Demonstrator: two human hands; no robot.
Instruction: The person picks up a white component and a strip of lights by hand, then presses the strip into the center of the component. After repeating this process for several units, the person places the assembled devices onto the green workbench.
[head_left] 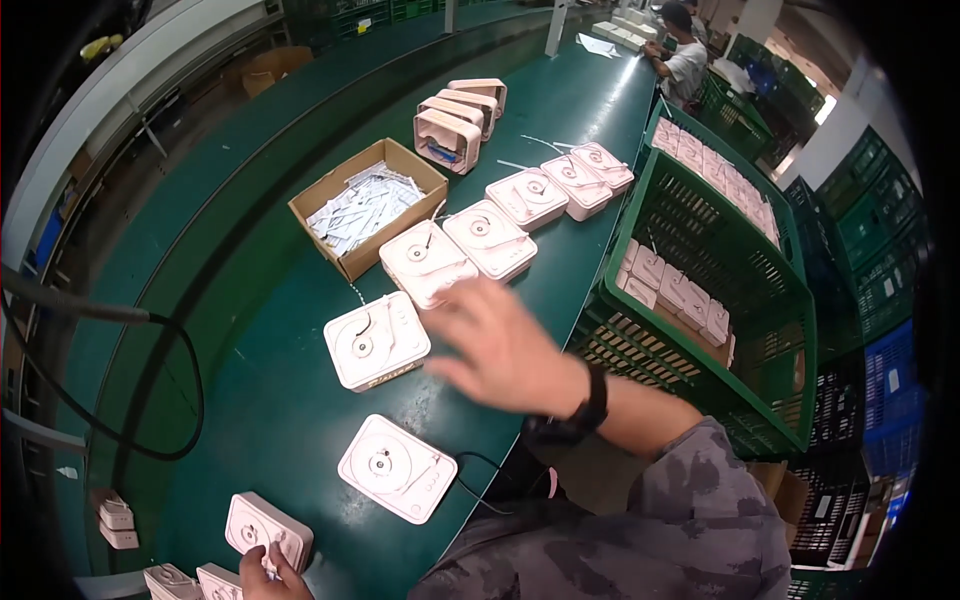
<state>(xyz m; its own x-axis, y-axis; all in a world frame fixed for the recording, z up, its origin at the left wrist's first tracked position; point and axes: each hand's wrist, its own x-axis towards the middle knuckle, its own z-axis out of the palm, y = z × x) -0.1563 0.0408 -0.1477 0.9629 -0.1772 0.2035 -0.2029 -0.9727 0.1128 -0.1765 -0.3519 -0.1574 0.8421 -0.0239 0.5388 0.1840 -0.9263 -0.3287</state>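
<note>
Over the table's middle, my right hand (pixel 495 345) is open, fingers spread and slightly blurred, with a dark watch on the wrist. Its fingertips are nearest a pale pink record-player-shaped device (pixel 376 342); another such device (pixel 425 260) lies just beyond, partly hidden by the hand. At the lower left edge, the fingers of my left hand (pixel 272 578) are closed on the near part of a pink device (pixel 258 520); only the fingers show. Between my hands lies one more pink device (pixel 397 468) with a dark cable (pixel 480 460) beside it.
A cardboard box (pixel 300 215) of white paper slips stands beyond the device row. Further off are several open pink housings (pixel 447 140). Green crates (pixel 700 390) holding pink parts line the right side. A person (pixel 686 65) works at the far end. A black cable (pixel 195 370) hangs left.
</note>
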